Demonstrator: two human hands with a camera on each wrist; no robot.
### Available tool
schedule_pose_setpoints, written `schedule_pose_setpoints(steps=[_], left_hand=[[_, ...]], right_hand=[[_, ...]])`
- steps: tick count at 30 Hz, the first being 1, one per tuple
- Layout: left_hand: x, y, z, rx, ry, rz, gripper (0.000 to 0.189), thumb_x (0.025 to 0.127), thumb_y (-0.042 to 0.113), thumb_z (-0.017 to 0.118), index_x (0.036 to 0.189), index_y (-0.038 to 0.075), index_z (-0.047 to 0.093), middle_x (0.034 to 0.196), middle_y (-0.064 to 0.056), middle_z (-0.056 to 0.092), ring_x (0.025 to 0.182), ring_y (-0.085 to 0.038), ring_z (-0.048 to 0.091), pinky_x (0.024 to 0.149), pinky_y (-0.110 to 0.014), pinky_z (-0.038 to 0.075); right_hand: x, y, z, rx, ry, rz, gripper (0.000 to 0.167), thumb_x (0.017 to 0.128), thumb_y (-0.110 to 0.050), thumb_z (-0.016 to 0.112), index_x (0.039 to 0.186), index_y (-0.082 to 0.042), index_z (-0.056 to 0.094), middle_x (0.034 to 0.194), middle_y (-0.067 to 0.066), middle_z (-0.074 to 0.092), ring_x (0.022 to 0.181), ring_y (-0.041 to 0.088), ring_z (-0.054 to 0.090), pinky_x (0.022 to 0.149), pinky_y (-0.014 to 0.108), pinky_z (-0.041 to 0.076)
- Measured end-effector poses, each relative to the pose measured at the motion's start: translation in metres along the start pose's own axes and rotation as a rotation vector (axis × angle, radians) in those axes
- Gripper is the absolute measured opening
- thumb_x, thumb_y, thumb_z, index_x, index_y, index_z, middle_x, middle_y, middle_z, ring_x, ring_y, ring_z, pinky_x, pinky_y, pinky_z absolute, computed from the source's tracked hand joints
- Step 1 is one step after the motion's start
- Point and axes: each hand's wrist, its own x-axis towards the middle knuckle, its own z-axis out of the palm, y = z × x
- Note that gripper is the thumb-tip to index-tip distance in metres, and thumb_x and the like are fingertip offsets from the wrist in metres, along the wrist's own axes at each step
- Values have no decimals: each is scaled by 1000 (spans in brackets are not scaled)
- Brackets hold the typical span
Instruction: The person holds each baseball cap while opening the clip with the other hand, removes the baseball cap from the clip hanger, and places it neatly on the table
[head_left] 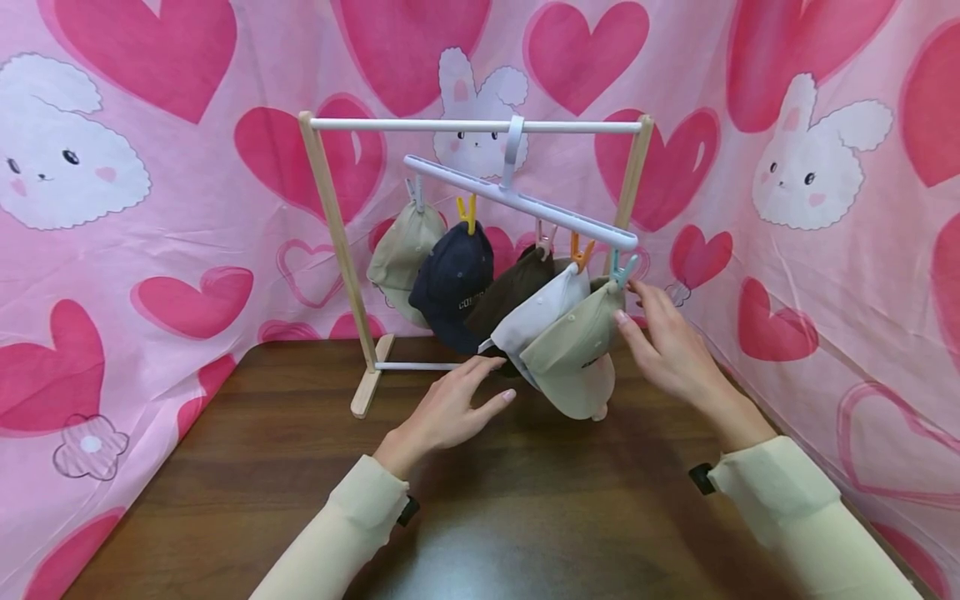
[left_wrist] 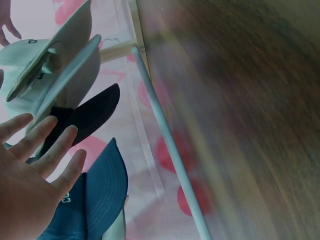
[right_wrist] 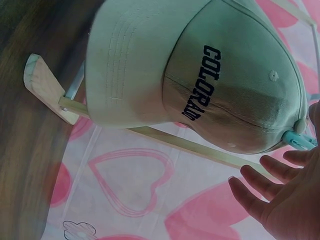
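Note:
A white clip hanger (head_left: 517,200) hooks over the rack's top rod and tilts down to the right. Several caps hang from its pegs: a beige cap (head_left: 397,258) at the left end, a navy cap (head_left: 453,271), a dark brown cap (head_left: 517,287), a white cap (head_left: 543,312) and a front beige cap (head_left: 573,350) with dark lettering. My right hand (head_left: 667,342), fingers spread, is beside the light-blue peg (head_left: 622,267) of the front beige cap. Below the white and brown caps, my left hand (head_left: 453,404) has its fingers extended and grips nothing.
The rack has wooden posts (head_left: 337,233), a white top rod (head_left: 390,125) and a lower rod (head_left: 412,367). It stands at the back of a dark wooden table (head_left: 300,483). Pink cloth (head_left: 187,292) with hearts and rabbits hangs behind and at both sides.

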Motion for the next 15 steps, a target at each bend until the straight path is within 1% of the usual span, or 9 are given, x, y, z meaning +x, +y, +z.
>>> schedule_pose_setpoints(steps=[3,8,15], left_hand=[[1,1,0,1,6,11,65,100,63,51,149,20,52,144,4,56,130,-18,56,108,-45,46],[2,3,0,4,13,23,63,100,64,51,148,23,52,143,6,56,130,-16,56,108,-43,47],[1,4,1,-14,-3,12,64,100,65,50,149,23,51,143,6,56,130,-17,56,108,-44,47]], right_hand=[[2,-1,-1,0,2,-2,67,106,-38,51,162,-11,25,153,20,40,139,44,43,104,72,39],[4,-2,-3,-5,-1,3,68,106,-38,51,162,-12,24,154,20,40,139,43,43,103,72,39],[4,-4,-4,-2,-13,14,69,106,-39,51,163,-11,23,155,20,39,139,44,43,102,72,41]])
